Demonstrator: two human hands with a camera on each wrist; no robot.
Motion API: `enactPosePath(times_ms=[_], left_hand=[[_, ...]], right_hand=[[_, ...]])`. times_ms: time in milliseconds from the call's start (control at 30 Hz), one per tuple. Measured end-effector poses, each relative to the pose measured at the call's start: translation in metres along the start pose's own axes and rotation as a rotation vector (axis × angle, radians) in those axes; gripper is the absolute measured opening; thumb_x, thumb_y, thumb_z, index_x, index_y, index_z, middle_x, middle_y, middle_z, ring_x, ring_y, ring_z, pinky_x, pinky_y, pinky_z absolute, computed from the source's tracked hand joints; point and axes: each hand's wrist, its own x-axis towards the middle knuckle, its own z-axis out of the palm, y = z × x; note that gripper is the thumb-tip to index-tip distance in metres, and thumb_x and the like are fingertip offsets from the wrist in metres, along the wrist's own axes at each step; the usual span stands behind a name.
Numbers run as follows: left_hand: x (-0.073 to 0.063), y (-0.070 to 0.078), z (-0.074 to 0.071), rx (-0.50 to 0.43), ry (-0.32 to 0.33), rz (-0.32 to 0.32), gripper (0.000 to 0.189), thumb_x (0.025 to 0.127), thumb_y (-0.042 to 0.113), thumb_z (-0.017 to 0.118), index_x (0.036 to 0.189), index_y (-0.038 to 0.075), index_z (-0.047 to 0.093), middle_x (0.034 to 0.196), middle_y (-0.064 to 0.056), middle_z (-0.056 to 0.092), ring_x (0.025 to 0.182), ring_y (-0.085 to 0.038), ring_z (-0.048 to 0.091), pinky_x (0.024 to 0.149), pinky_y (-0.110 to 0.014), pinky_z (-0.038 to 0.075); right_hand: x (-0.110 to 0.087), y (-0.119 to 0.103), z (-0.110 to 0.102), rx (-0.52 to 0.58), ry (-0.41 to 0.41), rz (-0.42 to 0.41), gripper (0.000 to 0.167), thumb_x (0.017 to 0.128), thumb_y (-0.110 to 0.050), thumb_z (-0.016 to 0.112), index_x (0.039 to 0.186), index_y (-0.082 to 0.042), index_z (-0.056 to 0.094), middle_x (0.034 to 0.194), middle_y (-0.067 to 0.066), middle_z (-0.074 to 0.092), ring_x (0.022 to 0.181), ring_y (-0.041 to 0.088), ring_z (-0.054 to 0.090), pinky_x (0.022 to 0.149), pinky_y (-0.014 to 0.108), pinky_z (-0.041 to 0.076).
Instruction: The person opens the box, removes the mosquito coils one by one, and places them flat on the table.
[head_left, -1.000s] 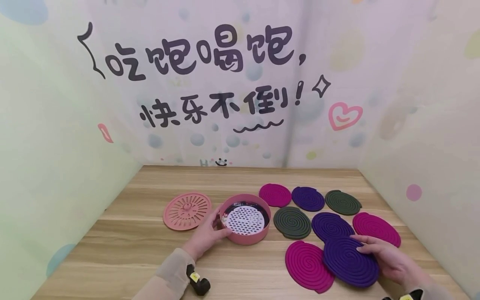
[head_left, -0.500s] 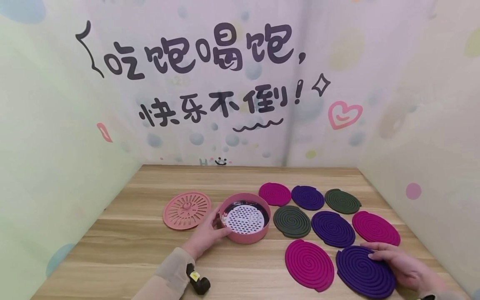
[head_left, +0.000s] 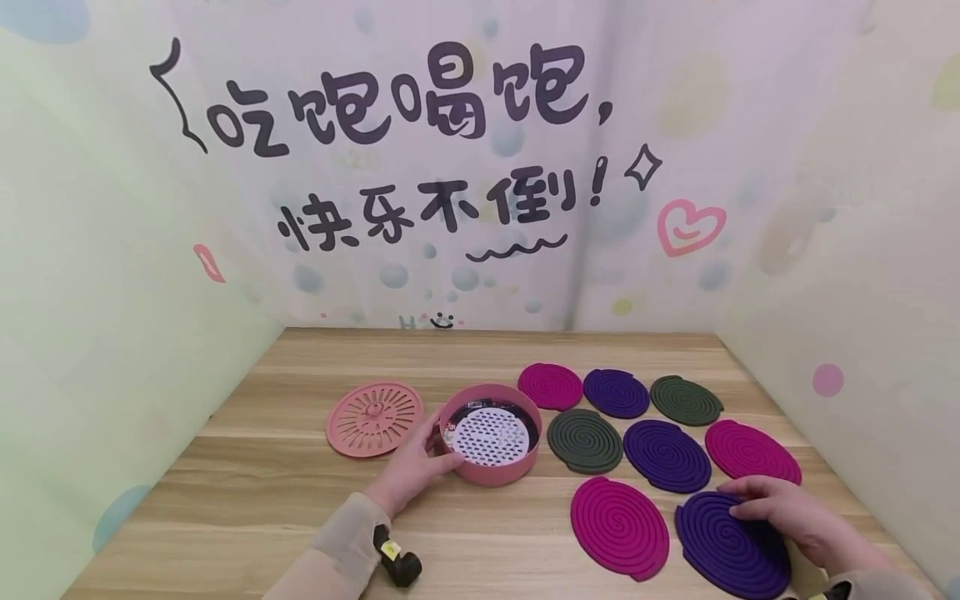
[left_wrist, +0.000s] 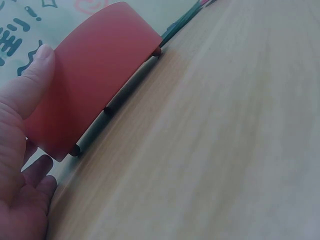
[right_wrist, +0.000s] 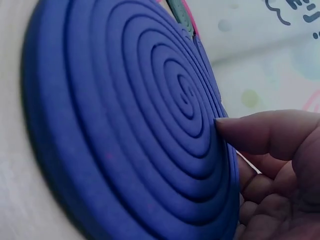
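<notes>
My left hand grips the near left side of a round pink mosquito coil holder, which stands on small dark feet. A white perforated disc lies inside it. In the left wrist view, the thumb presses the holder's wall and the other fingers go behind. At the front right my right hand pinches a purple mosquito coil by its far right edge. The right wrist view has the thumb on top of this coil, with the fingers beside and below its rim.
A slotted pink lid lies left of the holder. Several other coils lie in rows on the right, among them a magenta coil, a green coil and another purple coil. Printed fabric walls surround the wooden table.
My right hand has moved the purple coil right and toward the front, off the magenta and purple coils it overlapped, and it now lies beside the magenta one. My left hand stays put.
</notes>
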Motion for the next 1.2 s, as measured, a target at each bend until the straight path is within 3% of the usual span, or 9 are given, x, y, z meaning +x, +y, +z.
enactPosePath(times_ms=[100, 267, 433, 667, 1033, 1200], left_hand=[[-0.004, 0.009, 0.0, -0.003, -0.001, 0.002, 0.082, 0.085, 0.013, 0.074, 0.152, 0.008, 0.027, 0.155, -0.018, 0.025, 0.139, -0.039, 0.028, 0.114, -0.05, 0.024], [0.005, -0.007, 0.0, 0.002, -0.004, -0.004, 0.083, 0.084, 0.014, 0.075, 0.152, 0.01, 0.027, 0.156, -0.017, 0.023, 0.14, -0.038, 0.027, 0.113, -0.049, 0.024], [0.01, -0.018, -0.001, 0.004, -0.003, 0.001, 0.085, 0.083, 0.02, 0.077, 0.152, 0.015, 0.027, 0.156, -0.014, 0.023, 0.14, -0.036, 0.027, 0.113, -0.049, 0.025], [0.009, -0.017, 0.0, -0.001, -0.015, 0.001, 0.087, 0.082, 0.024, 0.078, 0.153, 0.016, 0.027, 0.157, -0.013, 0.023, 0.141, -0.036, 0.025, 0.114, -0.048, 0.022], [0.009, -0.017, 0.0, -0.01, -0.013, -0.003, 0.088, 0.081, 0.024, 0.078, 0.153, 0.016, 0.027, 0.157, -0.012, 0.023, 0.141, -0.036, 0.026, 0.114, -0.048, 0.024], [0.01, -0.017, -0.001, -0.044, -0.012, -0.009, 0.089, 0.083, 0.021, 0.077, 0.153, 0.013, 0.023, 0.155, -0.013, 0.028, 0.14, -0.036, 0.028, 0.113, -0.049, 0.026]], right_hand=[[0.001, -0.002, 0.001, -0.059, 0.034, 0.008, 0.031, 0.088, -0.001, 0.059, 0.112, 0.018, 0.054, 0.095, -0.008, 0.065, 0.082, 0.002, 0.058, 0.07, 0.021, 0.048], [0.002, -0.003, 0.001, -0.113, 0.068, -0.006, 0.037, 0.087, 0.001, 0.06, 0.112, 0.025, 0.047, 0.096, -0.008, 0.064, 0.083, -0.003, 0.055, 0.071, 0.018, 0.046], [0.003, -0.006, 0.005, -0.181, 0.119, 0.019, 0.036, 0.085, 0.001, 0.062, 0.109, 0.024, 0.049, 0.095, 0.0, 0.064, 0.081, -0.003, 0.054, 0.07, 0.019, 0.046], [0.003, -0.007, 0.008, -0.24, 0.177, 0.096, 0.031, 0.085, -0.002, 0.064, 0.107, 0.018, 0.054, 0.092, 0.004, 0.064, 0.08, 0.003, 0.054, 0.069, 0.02, 0.045], [0.002, -0.012, 0.012, -0.299, 0.236, 0.102, 0.033, 0.084, 0.0, 0.065, 0.109, 0.019, 0.055, 0.106, 0.021, 0.065, 0.084, -0.001, 0.055, 0.071, 0.019, 0.048], [0.005, -0.031, 0.012, -0.302, 0.263, 0.068, 0.035, 0.089, -0.006, 0.064, 0.114, 0.017, 0.054, 0.11, 0.022, 0.063, 0.086, -0.003, 0.055, 0.073, 0.022, 0.049]])
